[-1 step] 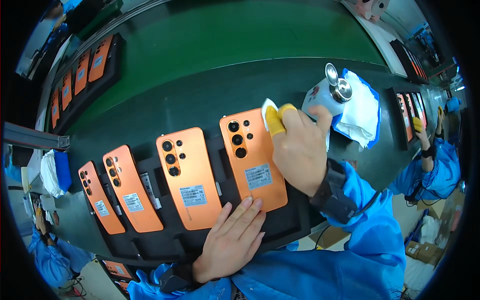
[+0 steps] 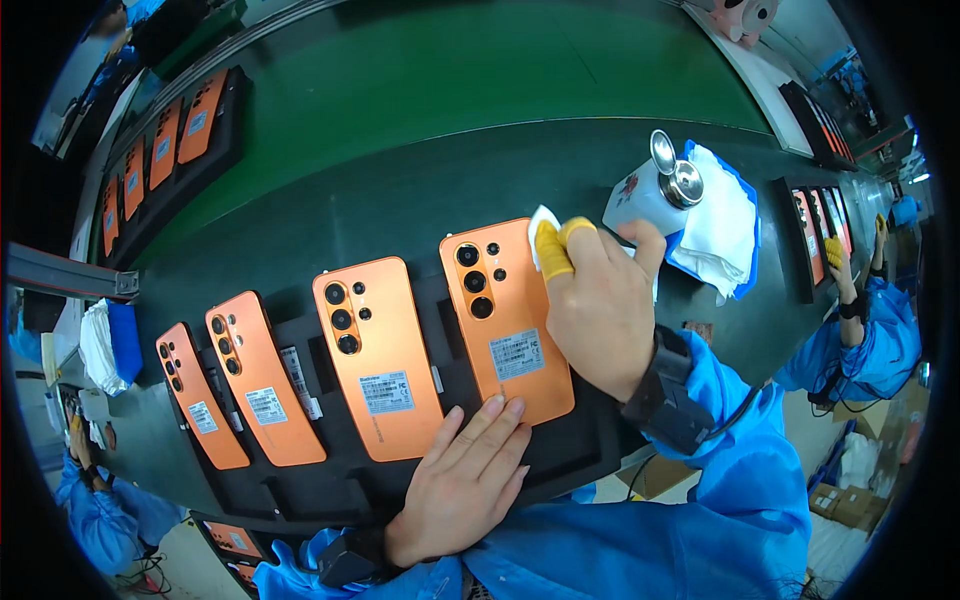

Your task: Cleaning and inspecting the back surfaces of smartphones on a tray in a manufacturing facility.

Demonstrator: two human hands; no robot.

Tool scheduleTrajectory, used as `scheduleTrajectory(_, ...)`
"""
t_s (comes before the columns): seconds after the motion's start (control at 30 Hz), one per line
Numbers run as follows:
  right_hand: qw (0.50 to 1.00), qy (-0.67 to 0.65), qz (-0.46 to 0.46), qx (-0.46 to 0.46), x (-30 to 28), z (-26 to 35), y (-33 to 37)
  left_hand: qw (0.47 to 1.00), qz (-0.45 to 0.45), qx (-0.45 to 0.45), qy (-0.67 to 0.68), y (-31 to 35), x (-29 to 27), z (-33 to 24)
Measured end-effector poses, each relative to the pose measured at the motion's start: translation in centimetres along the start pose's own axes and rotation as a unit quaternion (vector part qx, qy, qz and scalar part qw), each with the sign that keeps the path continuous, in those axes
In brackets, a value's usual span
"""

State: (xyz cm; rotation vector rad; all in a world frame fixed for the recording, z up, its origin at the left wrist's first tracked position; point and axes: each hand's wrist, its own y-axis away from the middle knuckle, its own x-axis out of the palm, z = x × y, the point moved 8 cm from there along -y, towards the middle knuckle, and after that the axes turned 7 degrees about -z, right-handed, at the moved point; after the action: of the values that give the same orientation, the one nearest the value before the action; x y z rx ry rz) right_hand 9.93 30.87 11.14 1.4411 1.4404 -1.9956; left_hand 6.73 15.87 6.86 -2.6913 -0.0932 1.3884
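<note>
Several orange phones lie camera side up in a black foam tray in front of me. My right hand, with yellow finger cots, presses a small white cloth onto the top right corner of the rightmost phone. My left hand lies flat with fingers apart on the tray's near edge, its fingertips touching the bottom of that phone. Next to it on the left is another orange phone.
A white dispenser bottle with a metal top stands on white cloths over a blue sheet at the right. A second tray of orange phones sits far left. Another person in blue works at the right.
</note>
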Motion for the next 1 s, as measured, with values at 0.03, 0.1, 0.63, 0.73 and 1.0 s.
scheduleTrajectory(0.03, 0.999, 0.023, 0.021, 0.005, 0.1, 0.0, 0.4, 1.000, 0.000, -0.001, -0.003, 0.1, 0.0, 0.0)
scheduleTrajectory(0.1, 0.999, 0.021, 0.028, 0.017, -0.4, -0.1, 0.4, 1.000, 0.001, -0.003, -0.008, 0.2, 0.0, 0.1)
scheduleTrajectory(0.63, 0.995, -0.063, 0.077, -0.023, -0.9, 2.8, 1.5, 1.000, 0.000, 0.004, 0.006, -0.1, 0.0, -0.1)
scheduleTrajectory(0.73, 0.992, -0.063, 0.105, 0.002, -2.2, 1.6, 2.3, 1.000, 0.000, 0.010, 0.014, -0.4, 0.0, -0.3)
scheduleTrajectory(1.0, 0.970, 0.193, -0.126, 0.071, -8.0, -8.2, -1.1, 1.000, -0.021, 0.000, 0.021, 0.5, -0.7, 0.1)
